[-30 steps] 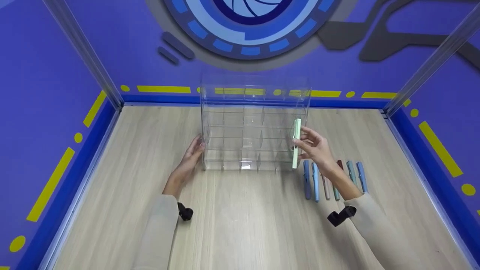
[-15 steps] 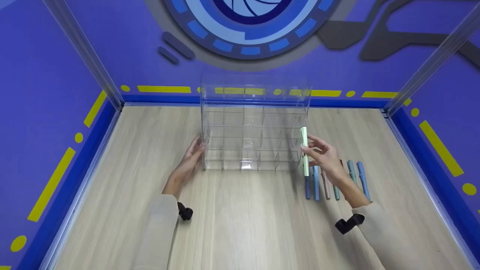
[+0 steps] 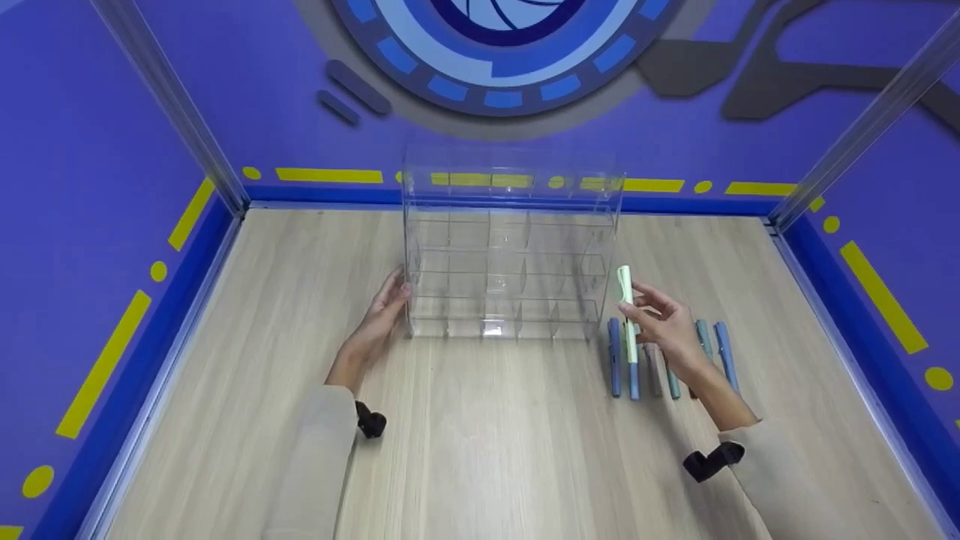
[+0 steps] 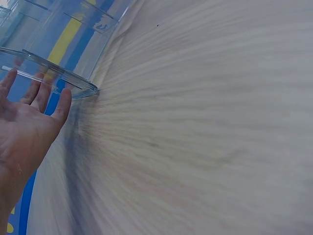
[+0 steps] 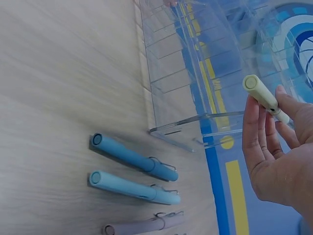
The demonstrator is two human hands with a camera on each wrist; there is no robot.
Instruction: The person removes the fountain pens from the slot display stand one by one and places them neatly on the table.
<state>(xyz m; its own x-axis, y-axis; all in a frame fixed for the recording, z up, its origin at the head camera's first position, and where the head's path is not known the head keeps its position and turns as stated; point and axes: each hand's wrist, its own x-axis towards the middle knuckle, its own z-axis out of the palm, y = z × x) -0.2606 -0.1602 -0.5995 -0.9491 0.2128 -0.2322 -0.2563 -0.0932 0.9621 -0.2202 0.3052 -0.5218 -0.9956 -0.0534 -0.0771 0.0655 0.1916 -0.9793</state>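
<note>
In the head view my right hand (image 3: 671,330) pinches a pale green pen (image 3: 631,346) between thumb and fingers, clip end up, just right of a clear plastic organizer (image 3: 493,328). The right wrist view shows the end of this pen (image 5: 261,93) poking out past the fingertips. My left hand (image 3: 375,322) rests against the organizer's left side, its thumb at the front edge. From the left wrist, the fingers of that hand (image 4: 24,132) look extended along the clear wall. Rows of thin dividers split the organizer into compartments; no pens show in them.
Several capped pens lie side by side on the wooden table, partly under my right hand: a dark blue pen (image 3: 615,360), a light blue pen (image 3: 634,382), a pinkish pen (image 5: 142,226) and a blue pen (image 3: 726,352) among them. A blue wall stands behind the organizer.
My right hand has moved right and toward me with the pale green pen, from in front of the organizer's right edge to beside it, over the lying pens. My left hand has stayed put.
</note>
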